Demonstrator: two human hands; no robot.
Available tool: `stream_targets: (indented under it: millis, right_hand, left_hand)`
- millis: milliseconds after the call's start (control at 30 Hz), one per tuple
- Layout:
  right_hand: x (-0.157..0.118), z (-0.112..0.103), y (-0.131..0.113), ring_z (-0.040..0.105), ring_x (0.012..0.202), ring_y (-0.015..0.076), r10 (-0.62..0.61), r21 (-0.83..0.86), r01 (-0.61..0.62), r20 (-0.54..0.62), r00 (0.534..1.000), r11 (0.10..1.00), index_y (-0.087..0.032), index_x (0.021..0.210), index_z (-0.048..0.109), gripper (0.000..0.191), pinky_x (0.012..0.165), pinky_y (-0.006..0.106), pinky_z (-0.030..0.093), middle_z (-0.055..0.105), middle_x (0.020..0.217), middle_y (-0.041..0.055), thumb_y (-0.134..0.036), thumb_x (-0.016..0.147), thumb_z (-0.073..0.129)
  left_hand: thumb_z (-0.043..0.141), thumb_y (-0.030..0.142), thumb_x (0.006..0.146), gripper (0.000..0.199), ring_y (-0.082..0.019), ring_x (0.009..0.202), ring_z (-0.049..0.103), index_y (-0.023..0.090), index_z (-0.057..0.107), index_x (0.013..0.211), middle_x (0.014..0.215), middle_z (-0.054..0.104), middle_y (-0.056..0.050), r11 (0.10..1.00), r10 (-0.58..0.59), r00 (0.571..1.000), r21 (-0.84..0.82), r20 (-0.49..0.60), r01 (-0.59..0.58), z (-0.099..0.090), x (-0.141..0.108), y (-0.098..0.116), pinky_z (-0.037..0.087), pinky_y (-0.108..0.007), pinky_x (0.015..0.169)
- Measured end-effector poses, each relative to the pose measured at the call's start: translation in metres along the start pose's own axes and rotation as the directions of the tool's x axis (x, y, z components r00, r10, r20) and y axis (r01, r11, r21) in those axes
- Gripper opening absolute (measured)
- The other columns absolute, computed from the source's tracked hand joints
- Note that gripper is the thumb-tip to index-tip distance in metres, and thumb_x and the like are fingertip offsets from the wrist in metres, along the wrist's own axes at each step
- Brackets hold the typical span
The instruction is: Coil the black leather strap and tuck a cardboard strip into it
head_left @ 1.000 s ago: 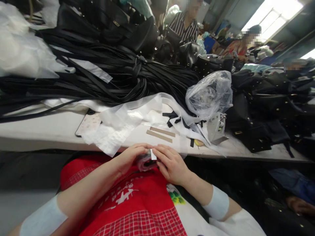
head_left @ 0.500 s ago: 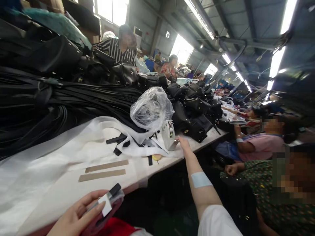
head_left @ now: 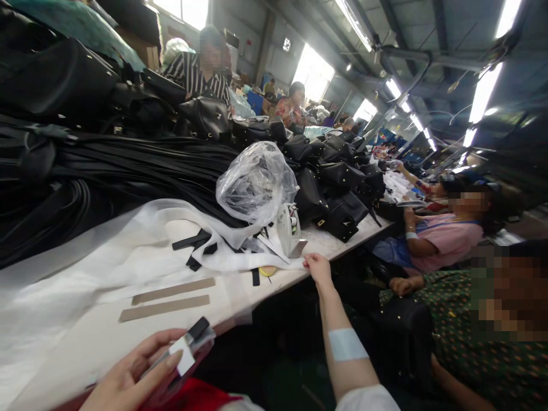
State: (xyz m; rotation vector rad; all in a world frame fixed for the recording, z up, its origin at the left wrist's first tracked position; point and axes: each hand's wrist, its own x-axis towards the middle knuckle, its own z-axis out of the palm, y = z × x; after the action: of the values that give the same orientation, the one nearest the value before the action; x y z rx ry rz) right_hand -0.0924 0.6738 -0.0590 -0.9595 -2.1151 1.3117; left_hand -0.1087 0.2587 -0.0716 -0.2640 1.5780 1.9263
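Note:
My left hand (head_left: 141, 365) is closed around a small clear-wrapped item (head_left: 188, 348) with a white label and a black end, low in the view at the table's front edge. My right hand (head_left: 317, 267) is at the far part of that edge, its fingers pinched together; what they hold, if anything, is too small to make out. Just beyond it stands a white dispenser (head_left: 287, 231) with a metal flap. A yellow round item (head_left: 268, 270) and a short black strip (head_left: 256, 277) lie left of my right hand. Two grey-brown strips (head_left: 166, 308) lie flat between my hands.
Black straps (head_left: 128, 165) and black bags (head_left: 338, 177) are heaped along the table (head_left: 85, 342). A crumpled clear plastic bag (head_left: 257, 182) sits behind the dispenser. People sit at the right, one in a green patterned top (head_left: 458, 319); others are across the table.
My right hand has drawn back from the dispenser's metal flap and lowered to the table edge. My left hand keeps its hold on the wrapped item. The view has shifted slightly.

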Motion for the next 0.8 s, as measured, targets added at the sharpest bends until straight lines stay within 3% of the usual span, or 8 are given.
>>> stream_targets:
  millis: [100, 167, 233, 300, 367, 433, 533, 800]
  right_hand:
    - [-0.033, 0.015, -0.024, 0.062, 0.057, 0.0164, -0.008, 0.061, 0.001, 0.107, 0.994, 0.998, -0.017, 0.075, 0.069, 0.033, 0.06, 0.028, 0.048, 0.067, 0.058, 0.0017, -0.049, 0.069, 0.069]
    - [-0.067, 0.038, -0.045, 0.062, 0.059, 0.0148, -0.04, 0.147, -0.003, 0.286, 0.957, 0.989, -0.018, 0.08, 0.07, 0.032, 0.062, 0.026, 0.048, 0.067, 0.06, 0.0005, -0.048, 0.073, 0.07]
    - [-0.107, 0.067, -0.064, 0.06, 0.057, 0.0129, -0.082, 0.256, -0.064, 0.52, 0.85, 0.965, -0.018, 0.08, 0.069, 0.028, 0.06, 0.025, 0.048, 0.066, 0.059, -0.0004, -0.045, 0.074, 0.072]
    - [-0.145, 0.093, -0.08, 0.058, 0.054, 0.0117, -0.111, 0.316, -0.171, 0.705, 0.7, 0.933, -0.018, 0.078, 0.069, 0.025, 0.058, 0.025, 0.048, 0.065, 0.058, -0.0009, -0.042, 0.074, 0.073]
    - [-0.174, 0.112, -0.089, 0.057, 0.051, 0.0113, -0.106, 0.316, -0.266, 0.801, 0.589, 0.911, -0.018, 0.076, 0.068, 0.026, 0.057, 0.025, 0.048, 0.065, 0.056, -0.0016, -0.043, 0.073, 0.075]
    - [-0.19, 0.125, -0.093, 0.056, 0.05, 0.011, -0.101, 0.308, -0.318, 0.842, 0.531, 0.897, -0.018, 0.074, 0.068, 0.027, 0.056, 0.025, 0.048, 0.063, 0.054, -0.0023, -0.044, 0.072, 0.076]
    - [-0.197, 0.136, -0.092, 0.053, 0.047, 0.0102, -0.09, 0.287, -0.335, 0.862, 0.499, 0.897, -0.018, 0.07, 0.068, 0.029, 0.053, 0.024, 0.045, 0.062, 0.051, -0.0023, -0.046, 0.071, 0.076]
    - [-0.201, 0.153, -0.089, 0.046, 0.041, 0.0083, -0.004, 0.175, -0.305, 0.873, 0.487, 0.936, -0.018, 0.059, 0.061, 0.04, 0.045, 0.022, 0.037, 0.056, 0.044, -0.0033, -0.053, 0.068, 0.076]
  left_hand:
    - [0.085, 0.051, 0.057, 0.061, -0.028, 0.085, 0.071, 0.02, 0.064, 0.105, 0.091, 0.075, -0.008, 1.0, 0.029, 1.0, -0.009, 0.003, -0.029, 0.012, -0.004, 0.014, 0.059, -0.03, 0.068]
    - [0.086, 0.047, 0.059, 0.058, -0.022, 0.078, 0.07, 0.017, 0.063, 0.103, 0.086, 0.074, -0.007, 0.999, 0.042, 0.999, -0.016, 0.013, -0.042, 0.019, -0.004, 0.021, 0.057, -0.027, 0.067]
    - [0.086, 0.046, 0.056, 0.06, -0.017, 0.065, 0.066, 0.015, 0.061, 0.101, 0.075, 0.07, -0.003, 0.998, 0.053, 0.998, -0.044, 0.024, -0.052, 0.023, -0.002, 0.023, 0.054, -0.026, 0.06]
    - [0.085, 0.046, 0.058, 0.058, -0.014, 0.06, 0.063, 0.014, 0.059, 0.1, 0.072, 0.067, -0.002, 0.994, 0.089, 0.996, -0.067, 0.013, -0.088, 0.022, 0.001, 0.021, 0.05, -0.023, 0.055]
    - [0.082, 0.045, 0.062, 0.056, -0.014, 0.059, 0.062, 0.014, 0.057, 0.101, 0.072, 0.066, -0.001, 0.988, 0.131, 0.991, -0.086, -0.017, -0.132, 0.018, 0.0, 0.018, 0.047, -0.023, 0.053]
    - [0.08, 0.044, 0.065, 0.054, -0.013, 0.059, 0.061, 0.014, 0.056, 0.103, 0.072, 0.065, -0.001, 0.981, 0.166, 0.985, -0.091, -0.056, -0.171, 0.013, -0.003, 0.015, 0.046, -0.023, 0.053]
    - [0.077, 0.043, 0.07, 0.05, -0.011, 0.057, 0.059, 0.014, 0.056, 0.105, 0.073, 0.063, 0.0, 0.973, 0.211, 0.973, -0.077, -0.093, -0.218, 0.004, -0.007, 0.013, 0.044, -0.022, 0.052]
    - [0.075, 0.043, 0.073, 0.048, -0.013, 0.065, 0.06, 0.014, 0.056, 0.106, 0.079, 0.066, -0.002, 0.959, 0.275, 0.954, -0.038, -0.119, -0.281, -0.005, -0.014, 0.015, 0.047, -0.023, 0.06]
